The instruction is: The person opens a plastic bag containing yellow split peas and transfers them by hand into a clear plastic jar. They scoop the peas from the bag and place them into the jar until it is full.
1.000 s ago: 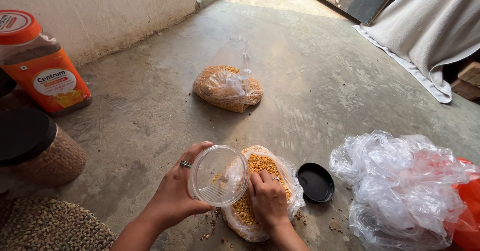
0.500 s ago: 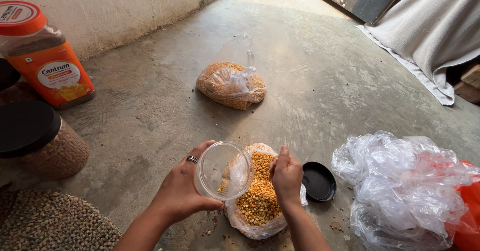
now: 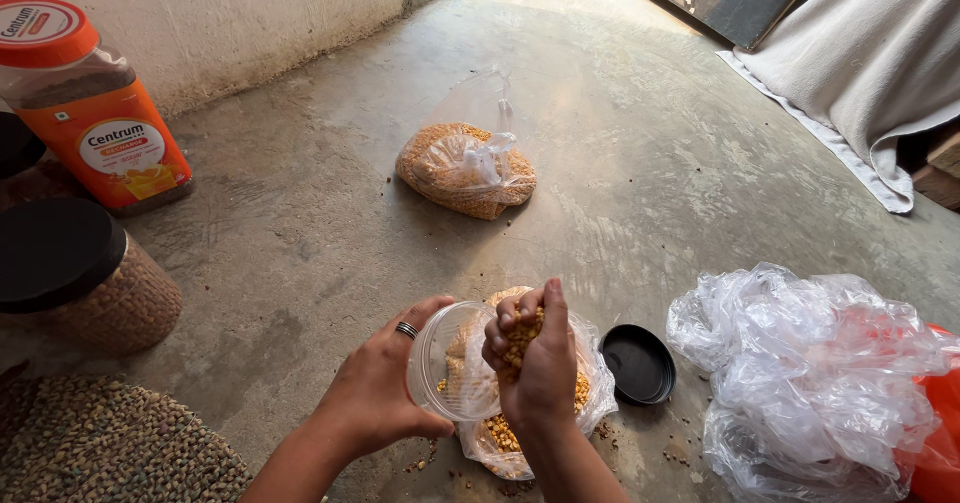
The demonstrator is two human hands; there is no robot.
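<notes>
Bare concrete floor (image 3: 300, 223) is lying under the open bag of yellow split lentils (image 3: 540, 413). Directly above this bag, the right hand (image 3: 535, 358) is cupping a loose handful beside the clear plastic jar (image 3: 450, 363), tilted and gripped by the left hand (image 3: 375, 393). Likely fault: lentils slipping between fingers and missing the jar mouth, scattering near the black lid (image 3: 638, 363).

Sunlit grey concrete floor (image 3: 300, 223), whitewashed wall (image 3: 230, 13), grey cloth (image 3: 860, 53)

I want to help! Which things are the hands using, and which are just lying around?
In use:
left hand holding the clear jar
right hand cupping yellow lentils
open bag under them
black lid beside it

Lying about:
tied bag
orange-lidded jar
black-lidded jar
crumpled plastic
grey cloth
</notes>
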